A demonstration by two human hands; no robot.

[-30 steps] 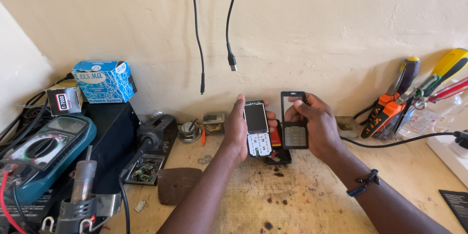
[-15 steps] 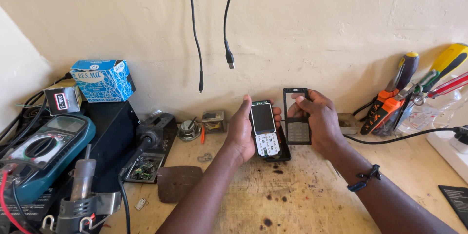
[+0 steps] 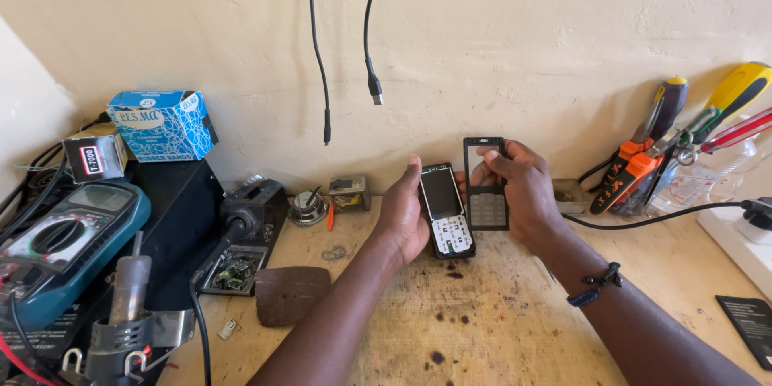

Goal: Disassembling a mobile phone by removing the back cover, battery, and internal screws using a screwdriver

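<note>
My left hand [image 3: 404, 213] holds a small black mobile phone body [image 3: 447, 211] with its screen and bare white keypad sheet facing up, tilted toward me above the wooden bench. My right hand [image 3: 524, 190] grips the phone's black front cover [image 3: 486, 185], a frame with an open screen window and a grey keypad, held upright just to the right of the phone body. The two parts are side by side and almost touching.
A teal multimeter [image 3: 56, 241] and a black box [image 3: 173, 217] sit left. A blue carton [image 3: 163, 124], a soldering tool [image 3: 129, 305] and a circuit board [image 3: 232, 273] are nearby. Two cables [image 3: 373, 80] hang from above. Screwdrivers [image 3: 667, 137] lean at right.
Both hands have dropped slightly and the phone body has tilted flatter. The front cover stays just right of it, held upright.
</note>
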